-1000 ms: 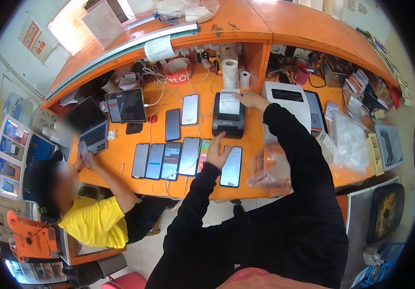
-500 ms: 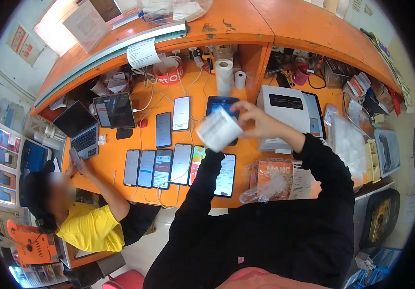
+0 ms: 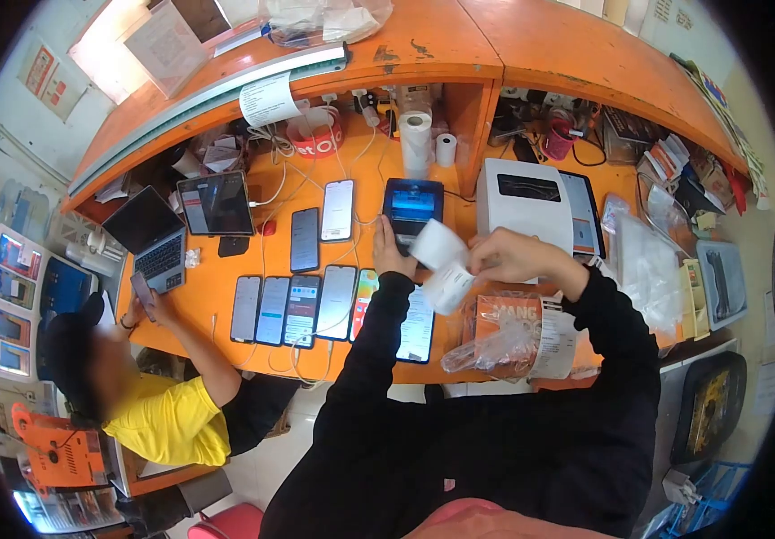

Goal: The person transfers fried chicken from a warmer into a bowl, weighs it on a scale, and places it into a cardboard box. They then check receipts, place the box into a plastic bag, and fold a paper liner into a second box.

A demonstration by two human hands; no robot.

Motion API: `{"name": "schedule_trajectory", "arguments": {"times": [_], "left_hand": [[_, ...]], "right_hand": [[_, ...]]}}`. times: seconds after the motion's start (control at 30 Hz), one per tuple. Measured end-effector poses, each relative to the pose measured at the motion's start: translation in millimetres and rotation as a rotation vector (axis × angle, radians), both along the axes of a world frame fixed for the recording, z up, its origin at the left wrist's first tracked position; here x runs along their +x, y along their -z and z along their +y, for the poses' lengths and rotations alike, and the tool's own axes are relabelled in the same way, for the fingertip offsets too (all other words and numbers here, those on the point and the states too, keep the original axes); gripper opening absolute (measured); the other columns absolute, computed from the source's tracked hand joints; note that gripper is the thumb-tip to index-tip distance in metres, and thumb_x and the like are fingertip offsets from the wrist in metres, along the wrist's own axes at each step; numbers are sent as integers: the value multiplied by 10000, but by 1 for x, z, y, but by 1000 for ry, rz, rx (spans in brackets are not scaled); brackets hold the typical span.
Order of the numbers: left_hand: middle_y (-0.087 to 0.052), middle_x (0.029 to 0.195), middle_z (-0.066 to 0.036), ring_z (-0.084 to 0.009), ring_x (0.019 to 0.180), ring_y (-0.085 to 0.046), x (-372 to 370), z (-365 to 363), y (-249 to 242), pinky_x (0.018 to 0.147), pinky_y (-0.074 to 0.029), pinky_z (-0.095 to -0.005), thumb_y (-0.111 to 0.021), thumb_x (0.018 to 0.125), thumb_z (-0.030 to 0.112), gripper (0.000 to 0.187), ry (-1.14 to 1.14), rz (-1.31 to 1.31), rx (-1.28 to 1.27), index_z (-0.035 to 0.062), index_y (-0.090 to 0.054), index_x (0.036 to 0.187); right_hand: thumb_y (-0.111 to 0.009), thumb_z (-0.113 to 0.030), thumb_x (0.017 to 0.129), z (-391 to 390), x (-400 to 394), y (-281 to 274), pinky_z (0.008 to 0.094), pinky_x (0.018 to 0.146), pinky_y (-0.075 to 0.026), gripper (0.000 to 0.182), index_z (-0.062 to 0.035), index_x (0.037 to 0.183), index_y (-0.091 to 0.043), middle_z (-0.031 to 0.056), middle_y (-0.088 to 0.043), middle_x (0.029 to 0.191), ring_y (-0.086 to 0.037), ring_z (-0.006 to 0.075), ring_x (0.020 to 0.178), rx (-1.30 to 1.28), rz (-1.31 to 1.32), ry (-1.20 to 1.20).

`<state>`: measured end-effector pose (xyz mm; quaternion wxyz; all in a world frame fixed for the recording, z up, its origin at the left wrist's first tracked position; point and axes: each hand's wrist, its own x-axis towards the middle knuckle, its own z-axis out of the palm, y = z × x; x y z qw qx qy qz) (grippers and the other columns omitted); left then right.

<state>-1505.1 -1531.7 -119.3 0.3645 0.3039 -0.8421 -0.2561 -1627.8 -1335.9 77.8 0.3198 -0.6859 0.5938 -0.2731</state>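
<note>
My right hand (image 3: 506, 258) pinches a white paper strip with print (image 3: 448, 286), its fingers closed at the paper's right edge. The strip curls up toward the dark blue card machine (image 3: 414, 208) with a lit screen. Against the left side of that machine lies my left hand (image 3: 391, 251), fingers together on its lower left edge. Several phones lie below and to the left, among them one with a white screen (image 3: 416, 328), partly under my left sleeve.
A white printer (image 3: 527, 202) stands right of the card machine. Below it is a plastic-wrapped orange package (image 3: 513, 332). Paper rolls (image 3: 416, 144) stand at the back. At the left, a person in a yellow shirt (image 3: 172, 418) holds a phone. Charging cables cross the table.
My left hand has come out from behind the paper to the card machine's left side. My right hand has moved down and right with the paper, uncovering the machine's screen.
</note>
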Motion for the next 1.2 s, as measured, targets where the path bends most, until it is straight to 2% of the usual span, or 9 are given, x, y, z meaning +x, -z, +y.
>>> {"name": "schedule_trajectory", "arguments": {"times": [0.07,0.2,0.33,0.4,0.5,0.67,0.93,1.1,1.2], "left_hand": [[-319,1406,-196,-374,1256,-347,3,3,-7,1008,-326,-413,-780,623,387,1007,27,4,13,41,-243,1401],[-401,1341,-199,-348,1209,-400,2,-6,8,976,-346,-409,-739,700,395,767,-64,-45,-175,-4,-431,1278],[-587,916,-128,-225,832,-564,62,69,-122,784,-436,-329,-498,924,277,335,671,502,585,-36,-601,989],[-599,962,-117,-185,867,-563,95,124,-166,785,-441,-299,-523,919,198,249,1063,307,577,-23,-593,1011],[-610,1002,-90,-133,872,-568,137,248,-227,773,-450,-259,-551,899,125,199,1131,350,1006,-5,-576,1048],[-616,1011,-80,-112,838,-595,147,367,-188,754,-474,-242,-570,874,64,237,1277,179,1443,-6,-529,1097],[-579,1085,-131,-176,1011,-551,142,583,-127,883,-438,-292,-575,798,-75,420,1634,-204,1596,-53,-429,1191],[-560,1054,-140,-231,964,-571,113,740,-89,863,-452,-324,-666,727,-42,681,1916,-218,1344,85,-338,1310],[-545,1019,-156,-268,870,-593,109,808,-22,821,-468,-319,-743,655,40,740,1603,304,-12,146,-376,1289]], "right_hand": [[-655,-23,779,22,15,-39,300,796,-448,98,-7,708,-589,17,-612,677,-586,114,671,222,-260,145],[-592,-88,867,63,41,-56,221,639,-457,74,-23,868,-558,16,-640,792,-580,62,720,-87,-662,419],[-545,-119,903,123,98,-77,213,652,-454,96,-55,963,-505,47,-645,836,-597,73,775,-242,-717,783],[-537,-131,909,160,124,-63,220,637,-468,103,-53,967,-502,63,-645,856,-609,91,772,-304,-680,829],[-538,-138,910,215,185,-56,209,616,-478,132,-64,1012,-497,23,-631,875,-595,60,745,-372,-741,984],[-631,-68,836,316,309,6,236,741,-482,268,0,1072,-524,33,-640,908,-604,96,787,-619,-693,1356],[-583,-132,882,474,434,105,234,656,-472,221,41,1018,-610,52,-658,875,-583,80,726,-704,-692,2113],[-562,-178,901,584,424,179,217,695,-453,250,42,1007,-616,44,-653,893,-573,76,757,-897,-746,2288],[-568,-215,904,633,414,241,197,586,-402,223,-5,957,-624,-9,-627,808,-508,47,641,-787,-848,2417]]}}
